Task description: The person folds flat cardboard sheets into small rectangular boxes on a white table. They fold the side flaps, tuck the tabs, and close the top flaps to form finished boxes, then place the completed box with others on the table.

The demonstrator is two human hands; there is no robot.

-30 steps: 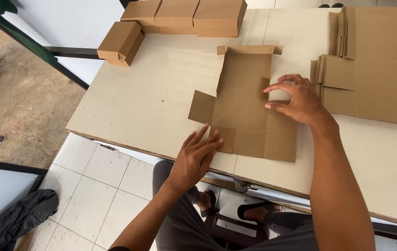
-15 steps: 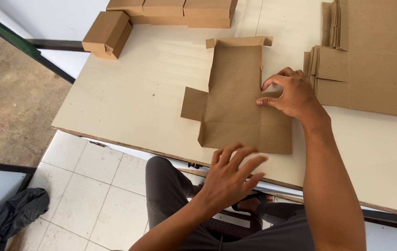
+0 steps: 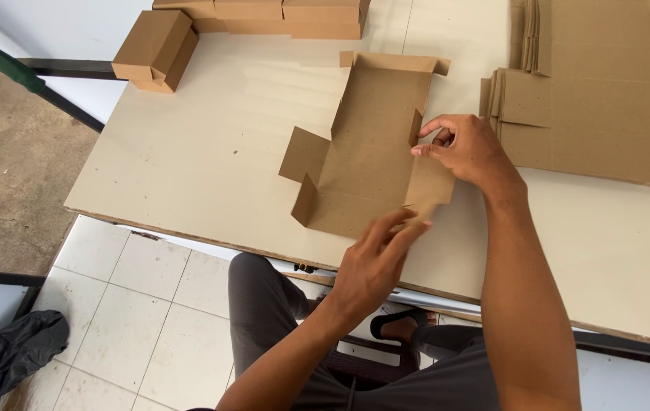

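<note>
Pale counter [image 3: 188,152] stood over a white tiled floor [image 3: 134,304]. Flat brown cardboard box blank [image 3: 370,152] lay near the counter's middle, several flaps partly raised. Right hand [image 3: 466,148] pinched a raised side flap on the blank's right edge, fingers [image 3: 435,125] closed on it. Left hand [image 3: 374,262] was at the blank's near right corner, fingers spread and loose, touching the corner flap. Stack of flat blanks [image 3: 591,91] lay to the right. Finished boxes [image 3: 157,49] sat at the far edge.

One head-worn camera looks steeply down, close over the table [image 3: 188,152] edge and lap.
</note>
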